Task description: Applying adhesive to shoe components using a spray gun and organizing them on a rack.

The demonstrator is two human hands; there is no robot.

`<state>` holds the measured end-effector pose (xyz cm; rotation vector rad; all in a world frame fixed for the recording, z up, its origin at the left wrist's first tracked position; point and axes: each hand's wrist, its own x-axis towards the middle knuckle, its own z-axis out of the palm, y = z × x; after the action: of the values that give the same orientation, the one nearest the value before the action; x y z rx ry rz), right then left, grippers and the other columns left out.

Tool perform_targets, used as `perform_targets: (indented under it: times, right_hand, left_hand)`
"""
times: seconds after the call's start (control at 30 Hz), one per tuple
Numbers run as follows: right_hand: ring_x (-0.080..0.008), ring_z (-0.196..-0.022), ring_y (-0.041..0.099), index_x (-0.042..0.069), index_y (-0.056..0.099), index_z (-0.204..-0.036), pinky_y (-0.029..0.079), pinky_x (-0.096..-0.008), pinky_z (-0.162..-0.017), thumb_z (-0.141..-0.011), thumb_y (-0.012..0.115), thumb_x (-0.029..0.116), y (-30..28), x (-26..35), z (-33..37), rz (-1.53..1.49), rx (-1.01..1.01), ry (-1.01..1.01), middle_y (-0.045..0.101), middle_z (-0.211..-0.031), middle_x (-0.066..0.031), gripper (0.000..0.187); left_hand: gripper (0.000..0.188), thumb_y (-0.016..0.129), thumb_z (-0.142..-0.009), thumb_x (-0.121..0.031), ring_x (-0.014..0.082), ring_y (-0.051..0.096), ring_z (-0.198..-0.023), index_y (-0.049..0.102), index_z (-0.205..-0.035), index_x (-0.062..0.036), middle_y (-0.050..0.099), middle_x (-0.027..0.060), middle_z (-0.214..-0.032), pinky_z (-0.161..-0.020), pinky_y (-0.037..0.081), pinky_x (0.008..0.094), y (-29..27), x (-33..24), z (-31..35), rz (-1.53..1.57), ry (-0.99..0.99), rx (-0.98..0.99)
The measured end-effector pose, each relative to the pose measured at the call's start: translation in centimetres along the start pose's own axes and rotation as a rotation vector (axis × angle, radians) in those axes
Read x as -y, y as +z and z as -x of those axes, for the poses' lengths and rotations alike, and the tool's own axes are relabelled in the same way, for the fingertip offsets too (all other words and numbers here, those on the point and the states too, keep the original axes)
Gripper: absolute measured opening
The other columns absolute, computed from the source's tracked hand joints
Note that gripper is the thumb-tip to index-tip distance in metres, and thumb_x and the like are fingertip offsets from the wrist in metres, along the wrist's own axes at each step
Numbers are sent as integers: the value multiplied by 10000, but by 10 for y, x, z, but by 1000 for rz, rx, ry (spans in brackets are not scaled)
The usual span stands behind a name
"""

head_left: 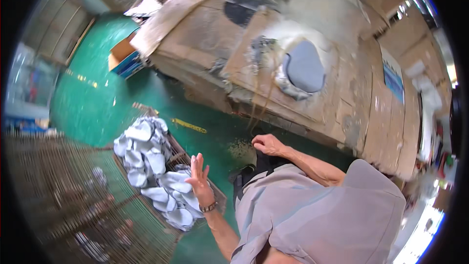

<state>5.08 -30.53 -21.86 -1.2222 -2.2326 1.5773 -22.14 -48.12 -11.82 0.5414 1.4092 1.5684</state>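
Note:
My left hand [199, 182], a dark bracelet at its wrist, is raised with fingers spread and holds nothing. It is beside a pile of pale grey-blue, rounded soft pieces [155, 159] in a wooden-edged tray [217, 200]. My right hand [269, 144] has its fingers curled in over my dark-trousered leg, below the workbench edge; I see nothing in it. On the workbench [195, 34], beyond both hands, a smooth grey-blue rounded piece [305, 66] sits on a pale, whitish form [288, 88]. Neither hand touches it.
Brown cardboard covers the bench, with a round dark patch [249, 7] and hanging cords [259, 95]. An open blue carton [126, 56] stands on the green floor [83, 112]. A wire rack [63, 186] stands at the left, with yellow tape [189, 125] on the floor nearby.

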Motion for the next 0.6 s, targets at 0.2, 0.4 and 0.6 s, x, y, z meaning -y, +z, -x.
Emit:
perform_targets:
  times: [0.2, 0.4, 0.6]
  right_hand:
    - [-355, -895, 647, 24, 665, -1048, 528, -429, -795, -864, 684, 66, -126, 32, 0, 118, -643, -317, 665, -943, -164, 189]
    - [-391, -1102, 605, 12, 627, -1178, 493, -443, -954, -869, 683, 88, -246, 11, -30, 341, -996, -202, 638, -1186, -185, 323]
    - [-347, -1356, 466, 39, 565, -1370, 356, -482, -1130, -1006, 556, 338, -274, -57, -93, 702, -852, 102, 530, -1450, -147, 471]
  left_hand:
    - [1127, 209, -857, -901, 303, 291, -1510, 249, -1601, -56, 357, 169, -1607, -1196, 241, 511, 137, 7, -95, -299, -5, 177]
    - [962, 203, -960, -792, 288, 311, -1499, 279, -1599, -76, 381, 140, -1600, -1182, 271, 494, 249, 16, -150, -402, 24, 392]
    - [841, 271, -1012, -675, 291, 349, -1469, 299, -1587, -62, 408, 156, -1577, -1175, 279, 487, 283, 27, -189, -497, -7, 449]
